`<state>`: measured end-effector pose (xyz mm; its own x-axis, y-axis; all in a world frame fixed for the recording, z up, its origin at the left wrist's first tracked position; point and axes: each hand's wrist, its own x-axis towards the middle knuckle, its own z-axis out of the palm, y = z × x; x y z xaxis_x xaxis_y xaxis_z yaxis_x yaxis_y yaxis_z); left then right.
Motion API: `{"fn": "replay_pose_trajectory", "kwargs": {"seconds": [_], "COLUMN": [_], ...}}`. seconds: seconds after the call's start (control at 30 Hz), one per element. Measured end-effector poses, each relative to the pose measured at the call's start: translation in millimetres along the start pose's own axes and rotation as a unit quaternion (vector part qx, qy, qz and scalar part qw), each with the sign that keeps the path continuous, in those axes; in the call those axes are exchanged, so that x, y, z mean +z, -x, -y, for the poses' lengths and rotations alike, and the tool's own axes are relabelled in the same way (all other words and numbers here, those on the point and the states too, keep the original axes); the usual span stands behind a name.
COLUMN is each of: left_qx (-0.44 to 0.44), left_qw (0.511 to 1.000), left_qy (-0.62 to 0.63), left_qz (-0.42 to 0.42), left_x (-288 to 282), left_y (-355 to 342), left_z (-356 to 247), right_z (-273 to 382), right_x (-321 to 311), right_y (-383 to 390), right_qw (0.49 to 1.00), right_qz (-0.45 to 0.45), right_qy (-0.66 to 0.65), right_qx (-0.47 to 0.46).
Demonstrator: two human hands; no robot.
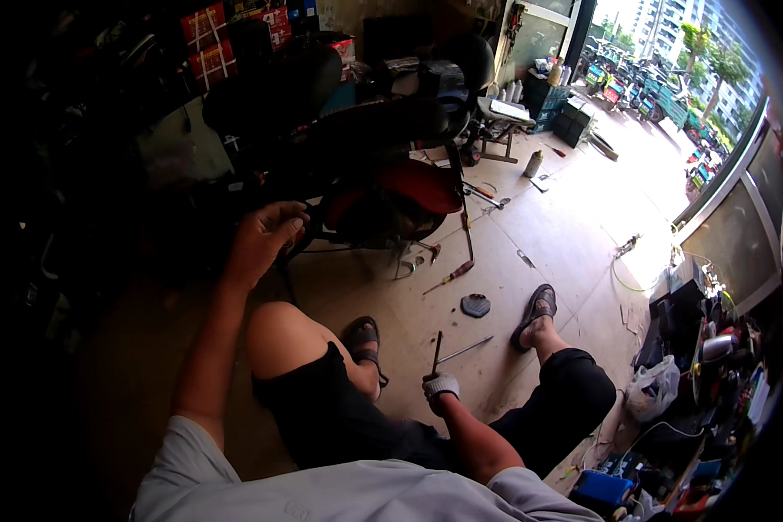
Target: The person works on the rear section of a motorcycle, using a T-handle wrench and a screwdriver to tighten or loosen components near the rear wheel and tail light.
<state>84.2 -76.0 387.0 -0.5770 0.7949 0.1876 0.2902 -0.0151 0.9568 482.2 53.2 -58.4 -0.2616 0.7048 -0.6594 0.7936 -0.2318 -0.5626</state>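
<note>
My left hand is raised beside a dark scooter with a red rear part, its fingers curled; whatever it holds is hidden. My right hand, in a light knit glove, grips an upright dark rod between my legs. A thin metal rod reaches right from just above that hand; I cannot tell whether it is held. On the floor are a dark flat disc, a purple-handled screwdriver and several other hand tools.
A spray can, stool and stacked crates stand near the bright doorway, with parked two-wheelers outside. A plastic bag, blue battery pack and cluttered parts line the right side. Red boxes are stacked at the back left.
</note>
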Motion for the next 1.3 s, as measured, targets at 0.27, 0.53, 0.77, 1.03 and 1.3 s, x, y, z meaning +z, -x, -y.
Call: {"fn": "replay_pose_trajectory", "kwargs": {"seconds": [0.27,0.53,0.77,1.03,1.3], "left_qx": [0.065,0.063,-0.003,0.076,0.034], "left_qw": [0.962,0.869,0.894,0.896,0.900], "left_qy": [-0.202,-0.363,-0.320,-0.306,-0.336], "left_qz": [0.171,0.330,0.313,0.313,0.275], "left_x": [61.7,69.5,77.3,72.6,51.5], "left_y": [-44.0,-52.5,-46.2,-30.0,-35.3], "left_z": [-55.9,30.2,35.4,14.1,-1.8], "right_z": [14.7,14.9,20.3,90.9,114.1], "right_x": [29.5,34.7,35.7,-13.4,1.4], "right_y": [53.6,54.3,45.1,36.2,-54.2], "right_qw": [0.896,0.888,0.889,0.965,0.996], "right_qz": [0.195,0.237,0.162,-0.009,-0.075], "right_qy": [0.392,0.382,0.392,0.237,0.041], "right_qx": [-0.081,-0.097,-0.173,-0.115,-0.037]}}
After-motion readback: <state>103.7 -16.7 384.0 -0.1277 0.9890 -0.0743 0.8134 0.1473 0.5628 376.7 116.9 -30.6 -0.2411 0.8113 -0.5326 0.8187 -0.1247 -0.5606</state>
